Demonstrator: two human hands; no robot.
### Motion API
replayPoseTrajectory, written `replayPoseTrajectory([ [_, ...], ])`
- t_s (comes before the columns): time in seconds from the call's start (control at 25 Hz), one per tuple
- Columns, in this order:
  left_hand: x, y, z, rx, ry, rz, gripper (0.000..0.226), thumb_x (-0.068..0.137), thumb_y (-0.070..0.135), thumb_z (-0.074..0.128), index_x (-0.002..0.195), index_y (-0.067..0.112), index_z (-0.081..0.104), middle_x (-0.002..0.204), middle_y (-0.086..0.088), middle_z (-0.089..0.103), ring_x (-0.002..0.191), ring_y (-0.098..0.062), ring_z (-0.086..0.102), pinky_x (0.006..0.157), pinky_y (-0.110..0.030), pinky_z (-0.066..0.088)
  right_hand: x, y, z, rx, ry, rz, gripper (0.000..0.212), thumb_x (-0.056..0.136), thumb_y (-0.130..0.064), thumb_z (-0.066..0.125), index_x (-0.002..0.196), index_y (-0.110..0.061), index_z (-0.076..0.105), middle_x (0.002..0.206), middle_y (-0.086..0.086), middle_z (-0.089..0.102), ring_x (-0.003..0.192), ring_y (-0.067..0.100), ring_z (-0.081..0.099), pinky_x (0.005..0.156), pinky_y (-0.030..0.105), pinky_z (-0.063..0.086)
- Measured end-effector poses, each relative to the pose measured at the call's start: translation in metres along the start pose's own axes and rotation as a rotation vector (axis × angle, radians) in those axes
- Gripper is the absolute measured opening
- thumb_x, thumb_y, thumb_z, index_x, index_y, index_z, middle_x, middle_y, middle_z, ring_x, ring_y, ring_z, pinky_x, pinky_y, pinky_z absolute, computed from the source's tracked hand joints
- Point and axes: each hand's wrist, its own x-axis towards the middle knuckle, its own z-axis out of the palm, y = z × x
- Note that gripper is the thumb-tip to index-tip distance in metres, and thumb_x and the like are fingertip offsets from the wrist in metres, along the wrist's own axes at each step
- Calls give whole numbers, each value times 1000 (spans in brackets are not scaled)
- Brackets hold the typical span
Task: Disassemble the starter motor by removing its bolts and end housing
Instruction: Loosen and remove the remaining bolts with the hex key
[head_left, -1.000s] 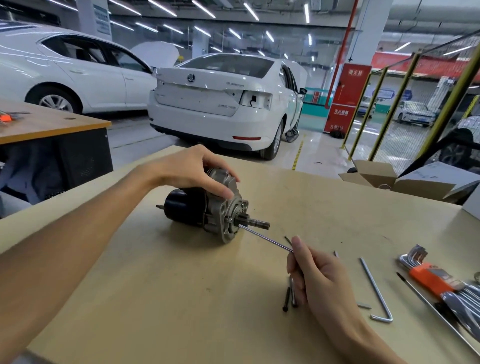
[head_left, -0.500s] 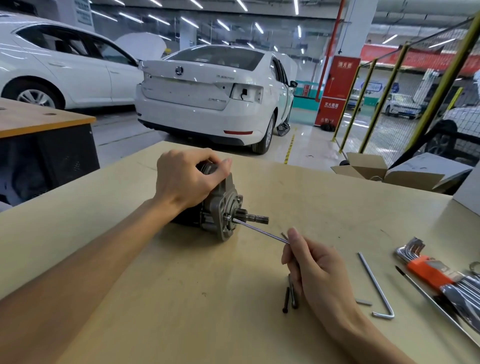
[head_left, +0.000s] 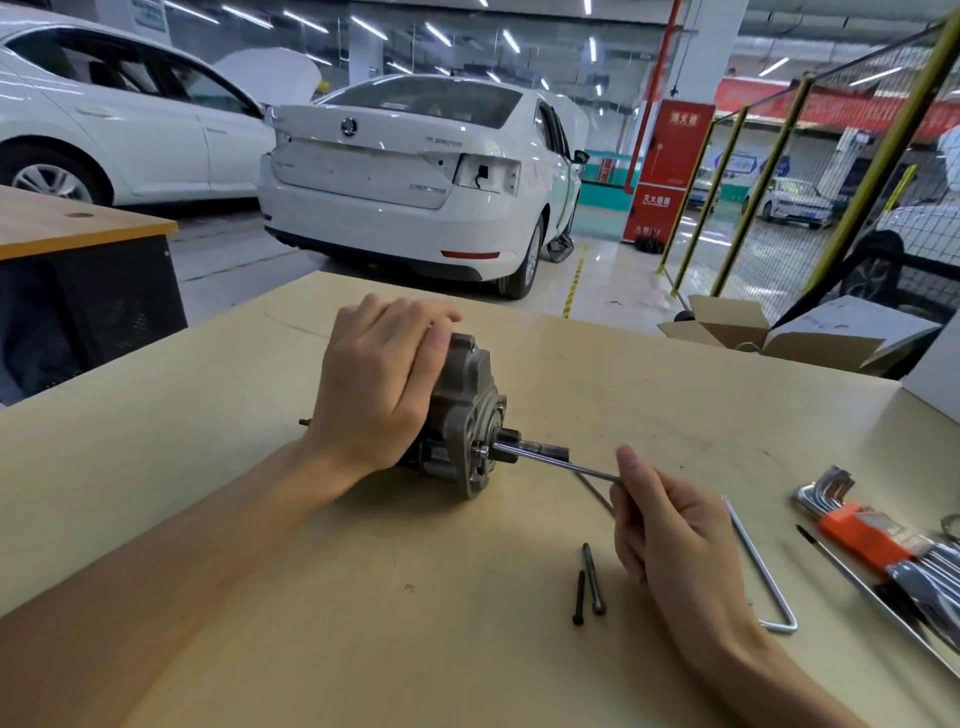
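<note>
The starter motor lies on its side on the tan table, its grey end housing and splined shaft facing right. My left hand grips the motor from above and covers its dark body. My right hand pinches a long hex key whose tip sits in a bolt on the housing face, just below the shaft. Two dark removed bolts lie side by side on the table in front of my right hand.
A loose L-shaped hex key lies right of my right hand. A hex key set in an orange holder sits at the table's right edge. An open cardboard box stands beyond the table. White cars are parked behind.
My left hand has shifted further over the motor, now hiding its black body. The view has moved closer and the hex key stays in the bolt.
</note>
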Motion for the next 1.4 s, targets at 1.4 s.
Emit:
replayPoseTrajectory([
  [1.4, -10, 7, 12, 77, -228, 647, 28, 95, 45, 66, 80, 24, 76, 98, 6, 73, 97, -19, 67, 107, -53, 39, -2, -5, -5, -101, -199, 6, 51, 91, -51, 42, 65, -9, 57, 50, 6, 42, 40, 18, 40, 39, 19, 32],
])
